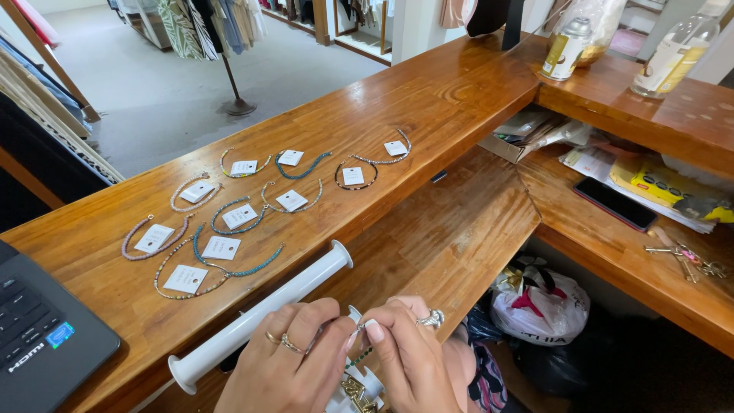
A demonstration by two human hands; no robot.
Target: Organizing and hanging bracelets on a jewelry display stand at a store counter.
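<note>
Beyond the white display roll, about ten tagged bracelets lie finished, while the left hand and right hand pinch another bracelet's clasp, seemingly unfinished.

Polished wooden counter carries beaded bracelets with white tags, a long white display roll at its front edge, laptop corner left, two bottles far right.
</note>
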